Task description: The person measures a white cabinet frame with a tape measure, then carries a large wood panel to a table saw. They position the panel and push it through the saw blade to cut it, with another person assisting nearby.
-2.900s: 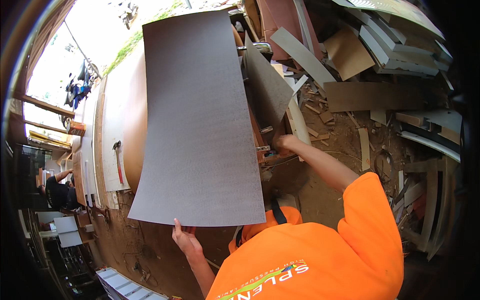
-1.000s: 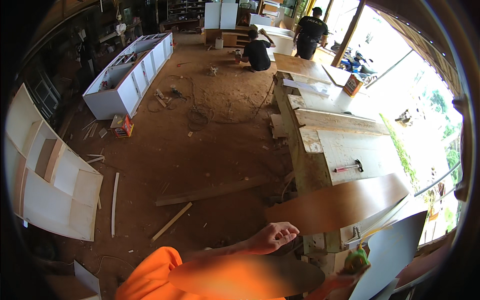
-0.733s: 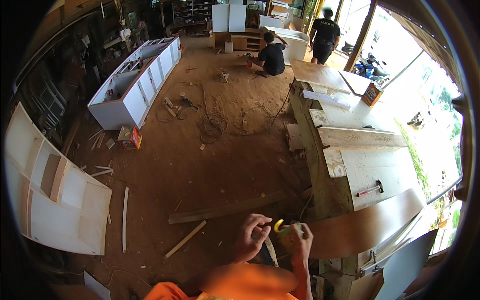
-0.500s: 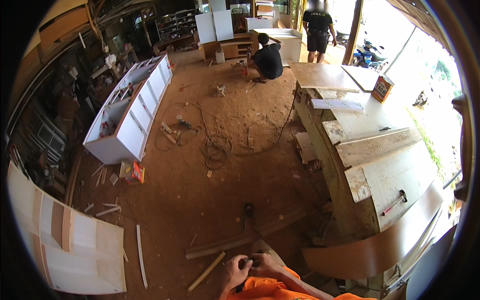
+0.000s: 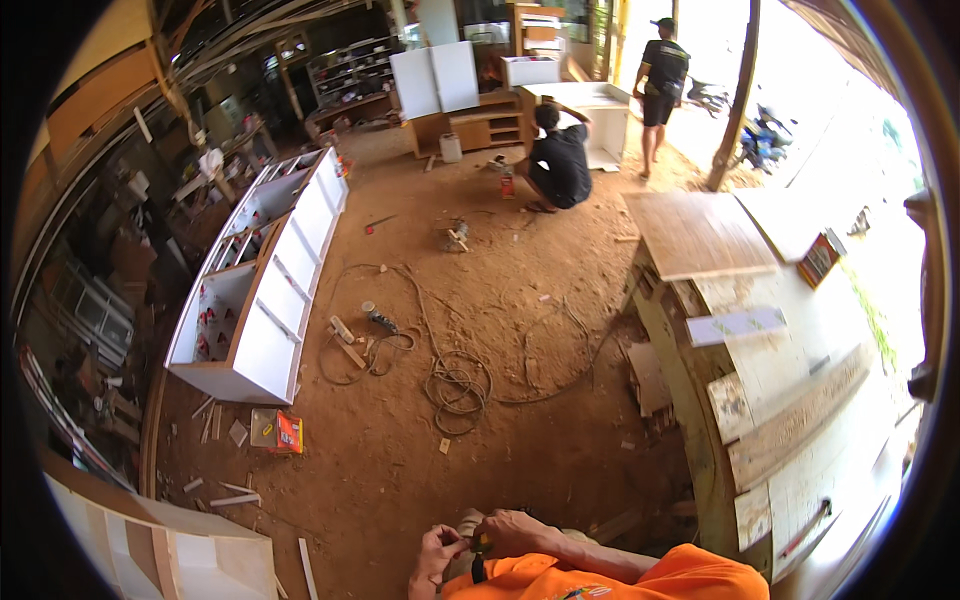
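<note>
Head view. At the lower centre of the frame both hands meet in front of the orange shirt. The left hand is curled, fingers bent inward; the right hand is folded over beside it, the two touching. Between them sits a small object, yellow and dark, mostly hidden by the fingers; its kind cannot be told. Judged by its size and the pinch of the fingers, it is probably light and rigid, best held by its body between thumb and fingertips. To the right stands the counter, stacked with boards. On the dirt floor at centre lie coiled cables; a white cabinet lies at the left. At the upper centre one person crouches, and another stands.
</note>
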A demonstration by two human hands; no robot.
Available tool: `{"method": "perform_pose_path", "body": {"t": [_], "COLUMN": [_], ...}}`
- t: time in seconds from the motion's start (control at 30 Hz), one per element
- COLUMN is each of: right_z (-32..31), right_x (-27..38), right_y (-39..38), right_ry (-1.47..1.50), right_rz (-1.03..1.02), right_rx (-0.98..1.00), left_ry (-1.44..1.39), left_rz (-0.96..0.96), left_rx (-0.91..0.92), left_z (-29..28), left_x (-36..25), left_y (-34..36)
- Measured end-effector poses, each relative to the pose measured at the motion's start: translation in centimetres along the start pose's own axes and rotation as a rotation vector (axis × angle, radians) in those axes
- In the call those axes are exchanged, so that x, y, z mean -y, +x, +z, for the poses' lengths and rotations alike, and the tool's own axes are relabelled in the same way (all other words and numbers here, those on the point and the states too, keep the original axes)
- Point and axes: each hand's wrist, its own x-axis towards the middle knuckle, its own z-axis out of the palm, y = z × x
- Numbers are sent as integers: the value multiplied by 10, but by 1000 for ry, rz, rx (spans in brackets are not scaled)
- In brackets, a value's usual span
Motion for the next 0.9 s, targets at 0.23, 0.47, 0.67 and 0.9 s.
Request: {"method": "perform_pose_path", "body": {"t": [0.23,0.47,0.67,0.9], "right_z": [-144,-321,-425,-551], "right_x": [-62,-64,-98,-158], "right_y": [169,306,444,649], "right_ry": [-64,-131,294,465], "right_rz": [138,405,633,597], "right_rx": [-32,-93,96,121], "left_ry": [-70,-85,142,89], "left_rz": [82,282,520,461], "left_rx": [-149,-197,-89,-140], "left_z": [-26,-114,-171,-248], "left_x": [-199,-455,-584,-677], "left_y": [185,371,505,662]}}
